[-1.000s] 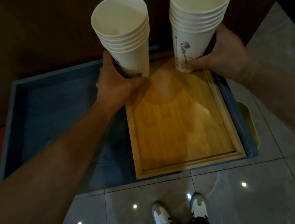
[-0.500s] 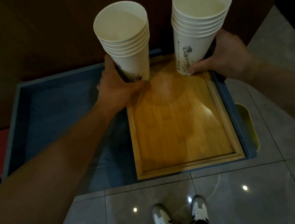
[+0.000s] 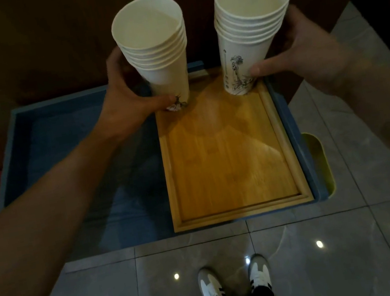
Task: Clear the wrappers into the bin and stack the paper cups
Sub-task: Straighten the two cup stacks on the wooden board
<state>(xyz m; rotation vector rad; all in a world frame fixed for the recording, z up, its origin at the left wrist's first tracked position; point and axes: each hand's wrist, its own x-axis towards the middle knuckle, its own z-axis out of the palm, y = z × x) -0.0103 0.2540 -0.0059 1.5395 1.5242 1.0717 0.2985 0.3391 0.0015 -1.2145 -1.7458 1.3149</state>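
Two stacks of white paper cups with dark ink drawings stand upright at the far end of a bamboo tray [image 3: 230,167]. My left hand [image 3: 125,105] grips the left cup stack [image 3: 158,55] low on its side, its base at the tray's far-left corner. Around the right cup stack [image 3: 247,35], near the tray's far-right corner, my right hand [image 3: 302,52] wraps from the right, thumb on the printed drawing. Each stack holds several nested cups. No wrappers show in view.
The bamboo tray lies on the right side of a blue rimmed table [image 3: 61,154]. A yellow-green bin [image 3: 320,160] peeks out past the table's right edge. Dark wood panelling rises behind. Grey glossy floor tiles and my two shoes [image 3: 234,283] are below.
Both cup stacks have come down toward the tray's far end, and my hands moved with them. The right stack shifted slightly right.
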